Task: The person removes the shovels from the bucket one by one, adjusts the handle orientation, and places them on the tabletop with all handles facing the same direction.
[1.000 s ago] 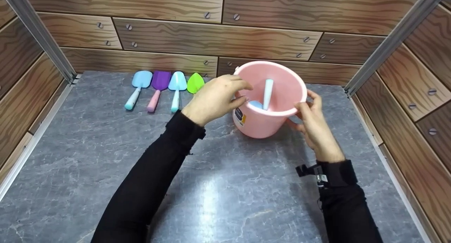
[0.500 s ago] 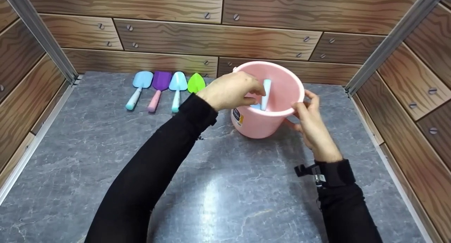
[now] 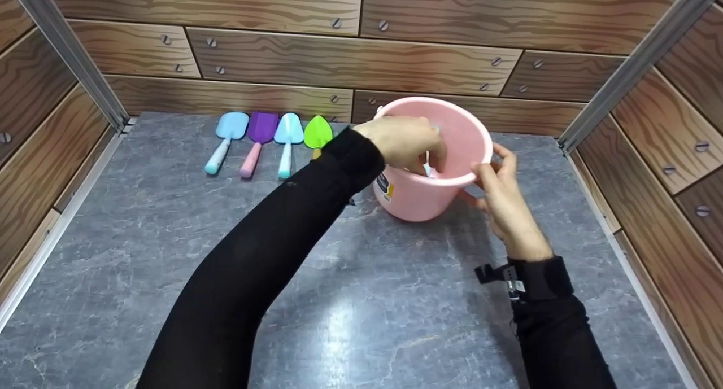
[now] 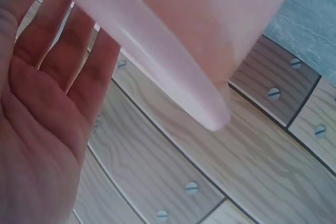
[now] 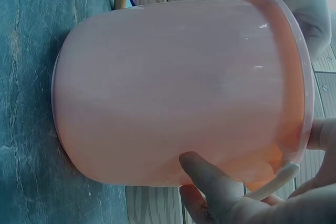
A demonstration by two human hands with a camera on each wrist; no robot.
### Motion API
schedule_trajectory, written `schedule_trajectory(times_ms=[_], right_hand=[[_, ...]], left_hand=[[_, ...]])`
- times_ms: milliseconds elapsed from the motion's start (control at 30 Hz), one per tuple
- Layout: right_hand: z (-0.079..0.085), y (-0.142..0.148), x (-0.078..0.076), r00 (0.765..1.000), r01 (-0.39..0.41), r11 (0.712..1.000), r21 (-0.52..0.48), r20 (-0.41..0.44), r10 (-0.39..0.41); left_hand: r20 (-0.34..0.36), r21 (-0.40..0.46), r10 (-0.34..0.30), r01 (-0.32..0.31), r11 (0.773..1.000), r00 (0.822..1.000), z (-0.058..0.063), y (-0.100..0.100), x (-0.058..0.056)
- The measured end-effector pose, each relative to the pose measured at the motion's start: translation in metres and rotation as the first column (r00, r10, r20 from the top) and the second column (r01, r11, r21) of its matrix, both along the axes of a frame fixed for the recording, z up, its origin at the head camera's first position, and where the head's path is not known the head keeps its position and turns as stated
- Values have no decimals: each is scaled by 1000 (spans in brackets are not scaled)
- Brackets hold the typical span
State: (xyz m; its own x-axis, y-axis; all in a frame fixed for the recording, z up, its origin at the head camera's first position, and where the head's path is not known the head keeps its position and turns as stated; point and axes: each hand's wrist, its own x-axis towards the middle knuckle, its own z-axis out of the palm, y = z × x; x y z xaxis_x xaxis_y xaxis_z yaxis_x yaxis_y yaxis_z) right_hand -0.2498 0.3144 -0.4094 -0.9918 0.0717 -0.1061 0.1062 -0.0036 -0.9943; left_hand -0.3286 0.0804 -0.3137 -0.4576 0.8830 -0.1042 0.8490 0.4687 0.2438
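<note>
A pink bucket (image 3: 415,204) stands upright on the grey floor in the head view. My left hand (image 3: 402,140) reaches over its rim, fingers curled round the pale handle of a trowel (image 3: 428,170) inside; the blade is hidden behind the hand and rim. In the left wrist view the bucket rim (image 4: 142,40) covers the fingertips of that hand (image 4: 47,87). On the right side, my right hand (image 3: 506,202) grips the bucket, thumb at the rim and fingers (image 5: 202,171) against the outer wall.
Left of the bucket several trowels lie in a row: one blue (image 3: 232,125), one purple with a pink handle (image 3: 262,127), one light blue (image 3: 289,128) and one green (image 3: 318,131), partly behind my left sleeve. Wood-patterned walls (image 3: 271,53) enclose the floor.
My left hand has moved right and down from the near-left rim into the bucket and closed round the trowel handle. The right hand keeps its hold on the bucket.
</note>
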Motion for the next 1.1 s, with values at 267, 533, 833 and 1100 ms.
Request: schedule_trajectory(times_ms=[267, 533, 833, 1100], right_hand=[[1, 1, 0, 1000, 11, 1000, 24, 9, -11], [1, 1, 0, 1000, 16, 999, 38, 13, -17], [-1, 1, 0, 1000, 4, 1000, 30, -2, -4], [0, 2, 1, 1000, 7, 1000, 30, -6, -7]], left_hand=[[-17, -94, 68, -70, 993, 998, 1, 15, 6], [-39, -140, 50, -55, 989, 998, 0, 24, 10], [-43, -145, 20, -26, 989, 999, 0, 21, 4], [-77, -110, 11, -20, 994, 997, 0, 17, -1]])
